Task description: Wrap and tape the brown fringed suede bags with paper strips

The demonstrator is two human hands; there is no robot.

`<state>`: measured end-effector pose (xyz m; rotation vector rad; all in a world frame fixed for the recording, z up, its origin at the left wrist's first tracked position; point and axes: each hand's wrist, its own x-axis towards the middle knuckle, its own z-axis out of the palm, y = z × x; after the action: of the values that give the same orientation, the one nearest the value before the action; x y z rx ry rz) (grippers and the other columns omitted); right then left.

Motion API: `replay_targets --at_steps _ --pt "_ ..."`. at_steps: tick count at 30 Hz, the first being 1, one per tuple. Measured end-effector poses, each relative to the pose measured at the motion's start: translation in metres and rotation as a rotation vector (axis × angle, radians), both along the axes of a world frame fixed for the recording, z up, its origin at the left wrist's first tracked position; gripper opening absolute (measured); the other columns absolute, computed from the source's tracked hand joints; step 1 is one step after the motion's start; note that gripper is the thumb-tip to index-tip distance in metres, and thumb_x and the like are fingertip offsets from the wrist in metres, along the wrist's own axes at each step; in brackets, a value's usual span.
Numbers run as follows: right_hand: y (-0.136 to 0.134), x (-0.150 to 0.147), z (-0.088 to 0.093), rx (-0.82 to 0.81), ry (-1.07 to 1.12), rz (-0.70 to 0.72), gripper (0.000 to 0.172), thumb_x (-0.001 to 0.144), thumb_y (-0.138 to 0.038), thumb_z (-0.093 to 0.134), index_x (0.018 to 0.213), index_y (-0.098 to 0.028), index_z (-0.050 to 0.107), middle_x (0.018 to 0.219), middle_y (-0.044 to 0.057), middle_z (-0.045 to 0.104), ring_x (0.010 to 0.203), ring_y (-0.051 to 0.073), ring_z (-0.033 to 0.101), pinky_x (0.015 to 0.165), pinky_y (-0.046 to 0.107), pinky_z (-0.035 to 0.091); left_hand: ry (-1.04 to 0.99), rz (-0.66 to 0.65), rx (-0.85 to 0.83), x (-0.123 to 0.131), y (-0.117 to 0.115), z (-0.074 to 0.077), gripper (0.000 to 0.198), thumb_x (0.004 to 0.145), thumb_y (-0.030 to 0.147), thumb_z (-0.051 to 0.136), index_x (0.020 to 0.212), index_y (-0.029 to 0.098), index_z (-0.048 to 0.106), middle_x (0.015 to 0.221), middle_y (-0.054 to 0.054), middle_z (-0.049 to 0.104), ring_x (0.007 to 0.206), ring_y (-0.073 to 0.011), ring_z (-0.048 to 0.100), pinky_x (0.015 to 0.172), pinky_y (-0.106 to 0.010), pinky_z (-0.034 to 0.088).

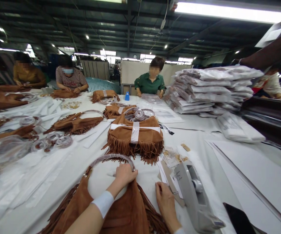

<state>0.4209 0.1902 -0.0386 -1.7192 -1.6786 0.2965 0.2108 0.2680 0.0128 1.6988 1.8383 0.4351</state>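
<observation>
A brown suede fringed bag [128,214] lies on the table right in front of me. Its looped handle [111,156] is wrapped in clear plastic. My left hand [125,174] is closed around the right end of that handle. A pale band [103,203] circles the left wrist. My right hand [165,198] rests on the table to the right of the bag, fingers loosely bent and apart, with nothing visible in them. Beside it are cards and papers [172,177] and a grey tape dispenser [196,198]. Just beyond lies another fringed bag [135,138] with a white strip around it.
Stacked plastic-wrapped packages [210,87] rise at the back right. More brown bags [75,123] and rolled wrapped handles [63,141] lie leftward. A dark phone [237,217] is at the lower right. Several people work across the table, one in a green shirt [146,84].
</observation>
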Motion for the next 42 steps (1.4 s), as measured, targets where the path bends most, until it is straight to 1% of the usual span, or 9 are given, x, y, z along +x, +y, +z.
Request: replay_targets --at_steps 2,4,10,14,22,28,32,38,42 --pt "0.007 0.000 0.009 -0.105 0.214 -0.025 0.058 0.089 -0.065 0.032 0.082 -0.017 0.063 0.071 0.009 0.067 0.063 0.022 0.062 0.061 0.034 0.048 0.012 -0.003 -0.038 0.007 0.006 -0.006 0.018 0.074 0.031 0.060 0.078 0.014 0.066 0.087 -0.016 0.069 0.089 -0.0315 0.063 0.075 -0.035 0.041" --pt "0.014 -0.005 0.020 -0.202 0.304 -0.005 0.058 0.085 -0.066 0.037 0.081 -0.016 0.066 0.067 0.008 0.069 0.058 0.022 0.063 0.057 0.033 0.049 0.012 0.012 -0.059 0.011 0.010 -0.012 0.019 0.078 0.028 0.056 0.085 0.014 0.067 0.091 -0.015 0.070 0.089 -0.0285 0.064 0.073 -0.033 0.041" --pt "0.036 -0.032 0.035 -0.234 0.131 0.082 0.037 0.085 -0.042 0.044 0.080 -0.019 0.073 0.077 0.007 0.074 0.073 0.023 0.068 0.070 0.033 0.051 -0.053 0.066 -0.071 0.009 0.016 -0.028 0.041 0.093 0.041 0.041 0.074 0.016 0.067 0.085 -0.011 0.070 0.088 -0.0233 0.064 0.072 -0.028 0.039" --pt "0.050 -0.042 0.034 -0.231 -0.029 0.105 0.030 0.088 -0.031 0.045 0.085 -0.019 0.072 0.082 0.008 0.071 0.078 0.022 0.066 0.074 0.031 0.047 -0.135 0.061 -0.064 0.005 0.018 -0.036 0.046 0.094 0.045 0.039 0.068 0.017 0.065 0.077 -0.008 0.069 0.081 -0.0208 0.063 0.068 -0.025 0.037" --pt "0.066 -0.057 0.035 -0.243 -0.242 0.260 0.024 0.091 -0.022 0.046 0.080 -0.020 0.068 0.081 0.006 0.061 0.071 0.017 0.058 0.065 0.026 0.037 -0.296 0.029 -0.058 0.001 0.020 -0.042 0.047 0.091 0.045 0.040 0.056 0.018 0.054 0.056 -0.001 0.051 0.062 -0.0164 0.051 0.059 -0.025 0.030" --pt "0.077 -0.063 0.027 -0.249 -0.132 0.366 0.029 0.092 -0.020 0.040 0.085 -0.019 0.068 0.084 0.005 0.062 0.081 0.017 0.059 0.074 0.025 0.041 -0.477 -0.074 -0.133 -0.009 0.019 -0.036 0.024 0.077 0.030 0.051 0.057 0.017 0.054 0.056 0.003 0.045 0.058 -0.0121 0.043 0.054 -0.023 0.028" --pt "0.083 -0.062 0.018 -0.272 -0.007 0.390 0.029 0.089 -0.023 0.042 0.081 -0.017 0.069 0.080 0.007 0.066 0.079 0.018 0.061 0.074 0.026 0.044 -0.581 -0.101 -0.180 -0.013 0.018 -0.036 0.024 0.076 0.032 0.051 0.057 0.016 0.052 0.054 0.005 0.040 0.053 -0.0099 0.036 0.053 -0.022 0.027" --pt "0.084 -0.064 0.009 -0.273 0.144 0.365 0.036 0.088 -0.034 0.040 0.087 -0.017 0.071 0.086 0.010 0.072 0.083 0.023 0.065 0.077 0.031 0.048 -0.627 -0.025 -0.156 -0.011 0.020 -0.044 0.029 0.073 0.035 0.055 0.052 0.018 0.046 0.049 0.006 0.037 0.048 -0.0091 0.031 0.051 -0.024 0.024" --pt "0.079 -0.057 0.010 -0.268 0.190 0.330 0.038 0.086 -0.039 0.042 0.098 -0.016 0.070 0.091 0.011 0.073 0.084 0.024 0.067 0.079 0.034 0.051 -0.644 0.083 -0.051 -0.015 0.018 -0.044 0.030 0.071 0.038 0.059 0.051 0.019 0.047 0.050 0.004 0.041 0.054 -0.0121 0.040 0.057 -0.025 0.031"
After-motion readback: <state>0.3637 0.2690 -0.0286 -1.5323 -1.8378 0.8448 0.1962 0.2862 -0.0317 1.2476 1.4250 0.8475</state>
